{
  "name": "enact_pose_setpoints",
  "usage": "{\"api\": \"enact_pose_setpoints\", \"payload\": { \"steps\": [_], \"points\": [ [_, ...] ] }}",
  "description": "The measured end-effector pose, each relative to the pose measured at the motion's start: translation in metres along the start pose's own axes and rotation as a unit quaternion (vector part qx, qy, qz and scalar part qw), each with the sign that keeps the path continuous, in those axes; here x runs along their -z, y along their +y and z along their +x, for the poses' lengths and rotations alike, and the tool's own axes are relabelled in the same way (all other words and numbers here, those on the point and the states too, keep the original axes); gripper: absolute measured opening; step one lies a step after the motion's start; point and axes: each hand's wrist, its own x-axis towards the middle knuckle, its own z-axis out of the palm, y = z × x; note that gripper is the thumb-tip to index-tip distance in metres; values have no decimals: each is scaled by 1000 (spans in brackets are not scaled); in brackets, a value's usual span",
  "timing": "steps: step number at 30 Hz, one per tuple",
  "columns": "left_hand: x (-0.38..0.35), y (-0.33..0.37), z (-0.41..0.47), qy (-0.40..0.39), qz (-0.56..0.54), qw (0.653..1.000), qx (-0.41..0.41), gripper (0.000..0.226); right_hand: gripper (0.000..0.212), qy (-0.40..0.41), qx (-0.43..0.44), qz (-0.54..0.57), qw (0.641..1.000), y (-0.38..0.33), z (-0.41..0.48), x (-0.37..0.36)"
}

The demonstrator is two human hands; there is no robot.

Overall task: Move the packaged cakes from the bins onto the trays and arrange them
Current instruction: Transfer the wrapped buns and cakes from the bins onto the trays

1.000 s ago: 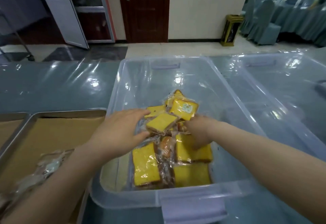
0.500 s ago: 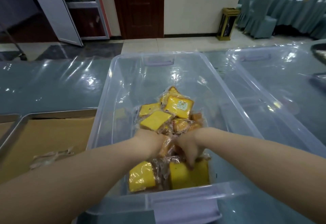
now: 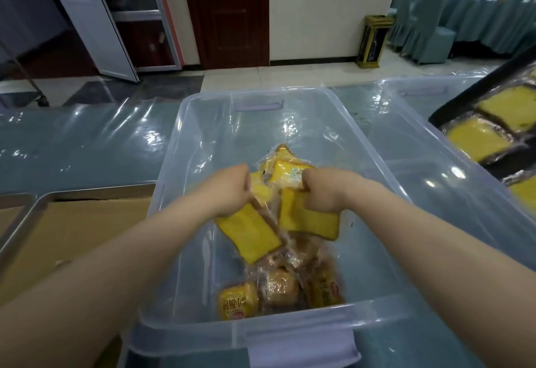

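Two wrapped yellow cake slices are held up over the clear bin (image 3: pixel 179 164) at ctr. The left hand (image 3: pixel 232 190) is curled round the top end of the left slice (image 3: pixel 249 233), which hangs tilted w/ its lower end toward the camera. The right hand (image 3: pixel 322 192) is closed like a fist on the top of the right slice (image 3: pixel 309 219). Only the backs of the hands are shown. The fingers are bent round the pkts, not spread, and the fingertips are hidden. The two slices are held side by side, edges nearly touching, w/ crinkled wrap btwn them.

More yellow pkts (image 3: pixel 287 169) are seen just behind the hands, inside the bin. Below the held slices, at the near end of the bin floor, a heap of small brown bun pkts (image 3: pixel 278 289) w/ red-and-yellow labels is seen.

A second clear bin (image 3: pixel 406 124) is set just right of the first. At its far right a dark tray (image 3: pixel 452 108) is seen tilted, w/ yellow slices (image 3: pixel 475 138) laid in rows on it. At left, a metal tray (image 3: pixel 101 190) lined w/ brown paper is placed beside the first bin. The bench (image 3: pixel 72 147) is covered w/ shiny clear film.

Bkgd: a dark red door (image 3: pixel 232 14), a gold waste bin (image 3: pixel 374 40) by the wall, cloth-covered chairs (image 3: pixel 426 28) at right.
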Motion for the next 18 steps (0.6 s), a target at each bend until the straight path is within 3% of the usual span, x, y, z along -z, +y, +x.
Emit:
{"api": "enact_pose_setpoints", "payload": {
  "steps": [4,7,9,11,12,16,18],
  "points": [
    [12,-6,37,103,-60,991,61,10,17,194,-51,22,979,-2,0,2],
    [-2,3,52,92,-129,984,86,31,15,250,-74,29,965,-2,3,1],
    [-21,6,51,-48,-97,990,86,72,13,236,-97,42,966,2,4,1],
    [-40,3,48,-213,14,972,96,115,10,186,-112,47,975,5,4,0],
    [-45,2,46,-257,52,959,106,126,9,157,-113,45,980,6,4,0],
    [-51,1,47,-259,53,957,119,131,6,80,-99,25,992,3,10,3],
    [-50,0,48,-236,16,963,128,127,18,55,-82,-6,995,1,21,5]
  ]
}}
